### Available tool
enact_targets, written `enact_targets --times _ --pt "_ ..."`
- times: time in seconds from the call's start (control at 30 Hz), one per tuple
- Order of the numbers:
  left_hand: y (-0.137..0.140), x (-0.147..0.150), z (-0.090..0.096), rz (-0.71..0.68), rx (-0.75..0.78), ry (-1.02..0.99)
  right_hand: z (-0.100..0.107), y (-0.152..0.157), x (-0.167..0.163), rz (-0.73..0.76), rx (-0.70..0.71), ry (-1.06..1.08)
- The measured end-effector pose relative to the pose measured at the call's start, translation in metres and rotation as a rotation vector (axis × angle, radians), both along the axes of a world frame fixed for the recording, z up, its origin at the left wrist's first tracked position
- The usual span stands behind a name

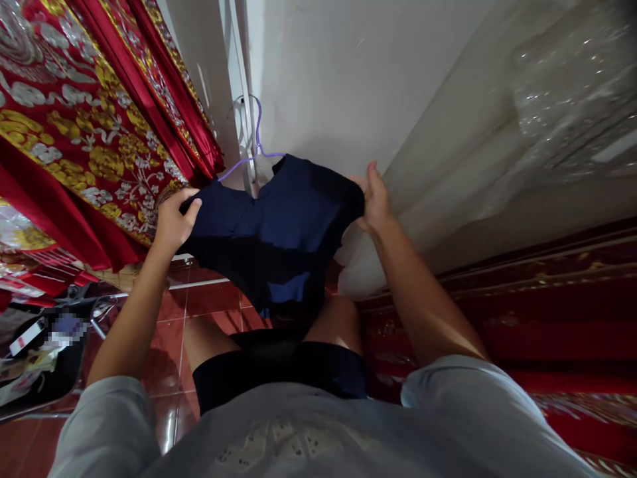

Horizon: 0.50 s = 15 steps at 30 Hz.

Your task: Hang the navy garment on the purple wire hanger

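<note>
A navy blue top (303,206) with a V neck hangs in front of me on a purple hanger (259,151), spread out sideways. The hanger's hook is up by a white metal frame. At the top's left shoulder, my left hand (178,216) pinches the edge between thumb and fingers. On the opposite side, my right hand (377,202) holds the other shoulder edge, thumb pointing up and its fingers partly hidden behind the cloth. The lower part of the top falls in folds above my knees.
Red cloth with gold and silver embroidery (99,133) hangs at the left. Clear plastic sheeting (478,153) covers things at the right, above dark red fabric (497,325). A black chair (60,362) with small items stands lower left on red floor tiles (166,338).
</note>
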<state>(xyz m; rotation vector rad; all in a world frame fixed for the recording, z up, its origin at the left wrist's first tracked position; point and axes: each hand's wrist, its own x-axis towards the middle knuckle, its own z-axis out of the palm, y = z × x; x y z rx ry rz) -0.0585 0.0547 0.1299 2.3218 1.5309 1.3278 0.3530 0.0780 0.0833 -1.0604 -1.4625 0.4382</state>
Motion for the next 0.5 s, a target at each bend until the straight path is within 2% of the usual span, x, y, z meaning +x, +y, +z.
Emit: enact_targets --times 0.07,0.13,0.23,0.3,0.4,0.43,0.5 --pt "0.001 0.007 0.003 -0.015 0.034 -0.003 0.009 -0.003 0.0 0.127 -0.099 0.114" --pt "-0.001 0.02 0.009 -0.041 0.083 -0.01 0.018 -0.007 -0.001 0.194 -0.134 0.234" --pt "-0.014 0.041 0.018 -0.054 0.165 -0.061 0.029 -0.021 -0.007 0.152 -0.052 0.391" --pt "-0.024 0.052 0.024 -0.106 0.134 -0.146 0.032 -0.04 -0.019 0.119 -0.003 0.423" --pt "-0.034 0.061 0.032 -0.266 -0.078 -0.299 0.034 -0.083 -0.05 0.184 0.018 0.263" --pt "-0.035 0.061 0.035 -0.32 -0.167 -0.332 0.034 -0.098 -0.063 0.284 0.016 0.136" --pt "-0.04 0.06 0.04 -0.402 -0.36 -0.375 0.033 -0.119 -0.086 0.597 0.015 -0.205"
